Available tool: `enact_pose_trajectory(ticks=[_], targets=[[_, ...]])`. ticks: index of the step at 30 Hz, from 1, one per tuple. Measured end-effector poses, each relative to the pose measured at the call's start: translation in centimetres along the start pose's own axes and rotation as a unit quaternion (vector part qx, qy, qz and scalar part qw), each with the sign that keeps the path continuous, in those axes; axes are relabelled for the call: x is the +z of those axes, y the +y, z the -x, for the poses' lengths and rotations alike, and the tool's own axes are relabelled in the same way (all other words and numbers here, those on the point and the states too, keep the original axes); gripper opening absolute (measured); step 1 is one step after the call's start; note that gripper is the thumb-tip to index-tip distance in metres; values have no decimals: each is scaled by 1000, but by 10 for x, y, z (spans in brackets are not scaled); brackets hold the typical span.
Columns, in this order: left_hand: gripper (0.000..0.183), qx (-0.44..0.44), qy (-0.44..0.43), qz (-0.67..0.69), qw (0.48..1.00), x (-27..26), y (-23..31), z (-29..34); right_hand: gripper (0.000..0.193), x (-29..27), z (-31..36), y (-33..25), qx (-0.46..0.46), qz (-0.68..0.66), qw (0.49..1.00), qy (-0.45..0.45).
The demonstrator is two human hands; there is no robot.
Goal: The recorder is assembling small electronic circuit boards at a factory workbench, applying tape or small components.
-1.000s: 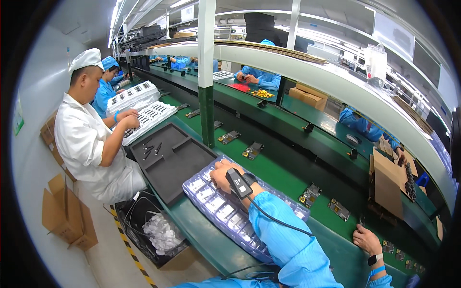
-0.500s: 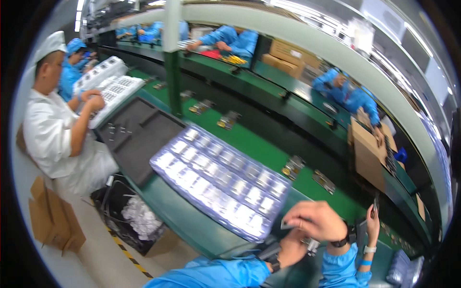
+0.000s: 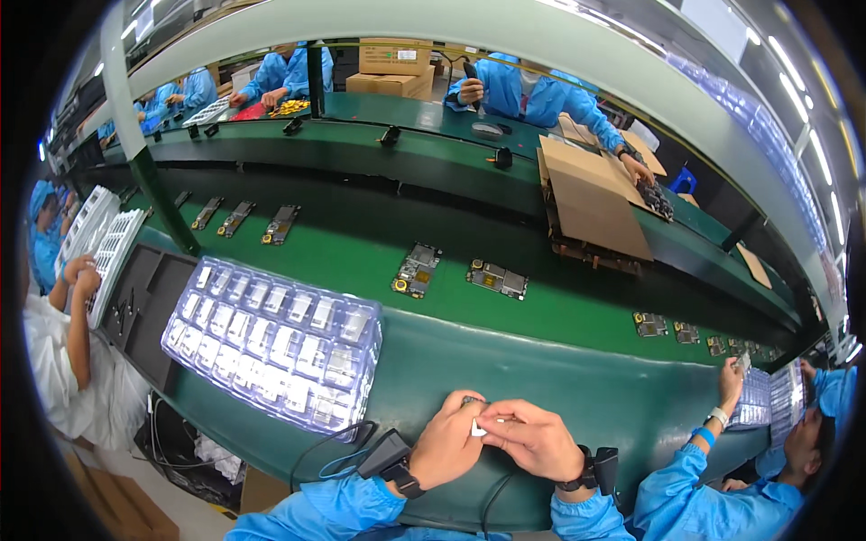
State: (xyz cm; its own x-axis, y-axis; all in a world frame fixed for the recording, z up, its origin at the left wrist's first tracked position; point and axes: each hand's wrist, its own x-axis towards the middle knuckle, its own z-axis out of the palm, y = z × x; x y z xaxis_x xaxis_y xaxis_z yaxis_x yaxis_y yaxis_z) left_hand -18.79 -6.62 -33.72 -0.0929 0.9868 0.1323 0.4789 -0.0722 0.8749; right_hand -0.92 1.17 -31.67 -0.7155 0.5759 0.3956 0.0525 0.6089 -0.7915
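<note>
Over the near part of the green table, my two hands meet at chest height. My left hand is closed around what looks like a small circuit board; only its upper edge shows past the fingers. Thumb and fingertips of my right hand pinch a small silvery-white piece against the board. How the two pieces touch is hidden by the fingers. Left of my hands lies a clear plastic blister tray with rows of shiny metal pieces in its pockets.
Several circuit boards lie along the green belt beyond the table. A dark foam tray adjoins the blister tray. Black cables run by my left wrist. Co-workers sit left, right and across; cardboard stands on the far bench.
My view has swung right and levelled. My right hand, holding a small flat piece above the left before, has come down so that its fingertips meet the left hand.
</note>
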Motion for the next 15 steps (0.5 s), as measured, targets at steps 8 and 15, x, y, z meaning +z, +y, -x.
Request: enact_pose_trajectory(ticks=[8, 15], targets=[[56, -159, -50, 182, 969, -1, -6, 13, 33, 0, 16, 42, -145, 147, 977, 52], [43, -192, -31, 356, 914, -5, -5, 9, 26, 8, 18, 45, -164, 201, 961, 94]])
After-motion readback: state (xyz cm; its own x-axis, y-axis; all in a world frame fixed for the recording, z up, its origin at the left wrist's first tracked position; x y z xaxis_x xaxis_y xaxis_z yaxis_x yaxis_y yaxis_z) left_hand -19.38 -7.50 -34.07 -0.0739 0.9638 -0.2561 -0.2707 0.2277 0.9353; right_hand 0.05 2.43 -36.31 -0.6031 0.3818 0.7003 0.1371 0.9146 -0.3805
